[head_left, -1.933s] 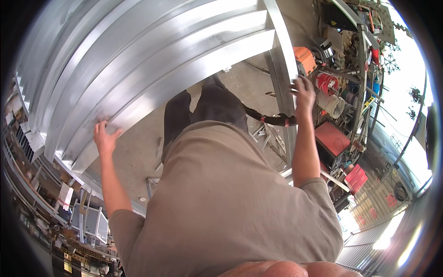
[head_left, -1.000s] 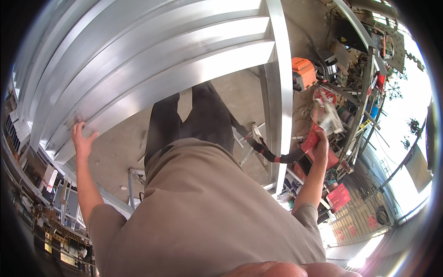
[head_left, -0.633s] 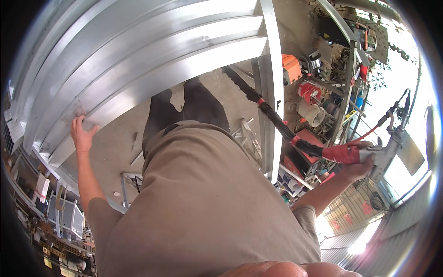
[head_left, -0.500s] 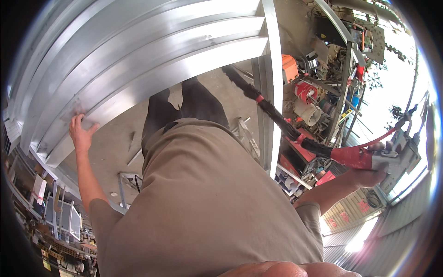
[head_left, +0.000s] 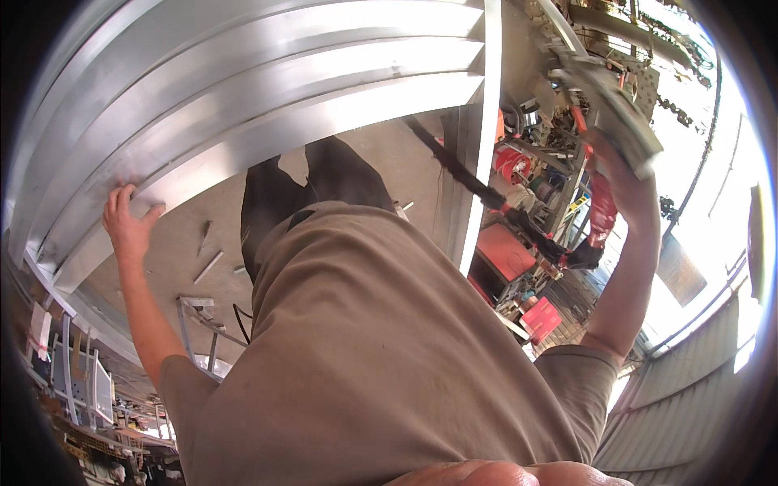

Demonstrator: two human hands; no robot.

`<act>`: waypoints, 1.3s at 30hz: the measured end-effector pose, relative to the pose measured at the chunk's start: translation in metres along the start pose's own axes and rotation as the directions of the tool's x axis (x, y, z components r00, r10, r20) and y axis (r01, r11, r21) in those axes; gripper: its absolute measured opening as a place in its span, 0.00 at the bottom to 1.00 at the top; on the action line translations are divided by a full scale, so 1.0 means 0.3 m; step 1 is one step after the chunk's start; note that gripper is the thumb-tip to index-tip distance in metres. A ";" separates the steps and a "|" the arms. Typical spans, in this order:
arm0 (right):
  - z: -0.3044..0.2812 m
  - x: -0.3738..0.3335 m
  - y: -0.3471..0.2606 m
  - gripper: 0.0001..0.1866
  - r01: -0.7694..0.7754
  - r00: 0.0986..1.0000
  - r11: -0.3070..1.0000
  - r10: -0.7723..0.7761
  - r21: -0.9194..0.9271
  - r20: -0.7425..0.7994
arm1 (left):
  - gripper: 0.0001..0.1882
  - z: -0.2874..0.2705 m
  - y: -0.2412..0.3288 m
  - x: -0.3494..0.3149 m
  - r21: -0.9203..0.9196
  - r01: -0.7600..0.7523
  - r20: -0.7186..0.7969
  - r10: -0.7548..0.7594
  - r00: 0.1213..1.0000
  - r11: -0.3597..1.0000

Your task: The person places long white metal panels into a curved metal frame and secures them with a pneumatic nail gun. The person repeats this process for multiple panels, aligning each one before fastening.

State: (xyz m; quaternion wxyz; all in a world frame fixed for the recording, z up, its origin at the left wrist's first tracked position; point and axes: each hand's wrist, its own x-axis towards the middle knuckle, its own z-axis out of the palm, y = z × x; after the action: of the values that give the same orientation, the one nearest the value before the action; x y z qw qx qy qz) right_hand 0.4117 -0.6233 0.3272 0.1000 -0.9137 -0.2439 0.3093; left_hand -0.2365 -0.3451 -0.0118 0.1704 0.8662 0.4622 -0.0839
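A large silver metal frame (head_left: 324, 117) of long parallel slats stretches before me. Against its near slat rests my left hand (head_left: 130, 223), fingers spread over the face and thumb apart near the lower edge. My right hand (head_left: 622, 172), raised at the far right, is closed round a grey boxy hand tool (head_left: 616, 113), smeared by motion. The tool's exact kind does not show. A red-wrapped section (head_left: 601, 212) hangs beneath that hand and runs into a thick dark cable (head_left: 466, 174), which passes behind the frame's right upright (head_left: 484, 154).
Cluttered shelving at the right holds a red spool (head_left: 512, 164) and other gear. A red-topped box (head_left: 504, 249) stands below it. Metal offcuts (head_left: 208, 267) lie on the concrete floor by my legs, near a small metal stand (head_left: 194, 312). A corrugated wall (head_left: 689, 405) rises at lower right.
My right hand has swung the tool upward and inward from the far right, and the cable has shifted with it. My left hand stays on the slat while the view has shifted slightly.
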 end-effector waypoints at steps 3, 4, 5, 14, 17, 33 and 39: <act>0.108 0.131 -0.052 0.20 -0.164 0.965 0.963 0.201 -0.213 0.167 | 0.37 0.008 -0.008 -0.002 -0.015 -0.013 -0.024 0.012 1.000 1.000; 0.145 0.160 -0.053 0.24 -0.169 0.967 0.957 0.207 -0.235 0.147 | 0.37 0.011 -0.012 -0.003 -0.023 -0.016 -0.019 0.015 1.000 1.000; 0.170 0.184 -0.051 0.24 -0.163 0.966 0.965 0.198 -0.204 0.168 | 0.37 0.014 -0.014 -0.004 -0.030 -0.017 -0.016 0.017 1.000 0.999; 0.213 0.324 0.018 0.19 -0.236 0.915 0.938 0.302 -0.255 0.266 | 0.36 0.022 -0.025 -0.006 -0.069 -0.039 -0.061 0.034 0.998 0.997; 0.226 0.346 0.034 0.16 -0.209 0.927 0.951 0.267 -0.230 0.264 | 0.36 0.021 -0.028 -0.008 -0.070 -0.037 -0.054 0.033 0.998 0.997; 0.243 0.373 -0.057 0.21 -0.168 0.907 0.902 0.299 -0.398 0.296 | 0.36 0.035 -0.041 -0.016 -0.064 -0.027 -0.039 0.024 0.999 0.998; 0.235 0.392 -0.067 0.21 -0.177 0.884 0.871 0.346 -0.458 0.316 | 0.36 0.034 -0.039 -0.017 -0.066 -0.028 -0.038 0.025 0.999 0.997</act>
State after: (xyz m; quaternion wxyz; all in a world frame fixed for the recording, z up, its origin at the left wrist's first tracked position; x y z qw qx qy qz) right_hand 0.4419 -0.5441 0.2176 -0.1908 -0.8590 -0.1903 0.4354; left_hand -0.2489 -0.3467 -0.0224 0.1913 0.8675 0.4564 -0.0501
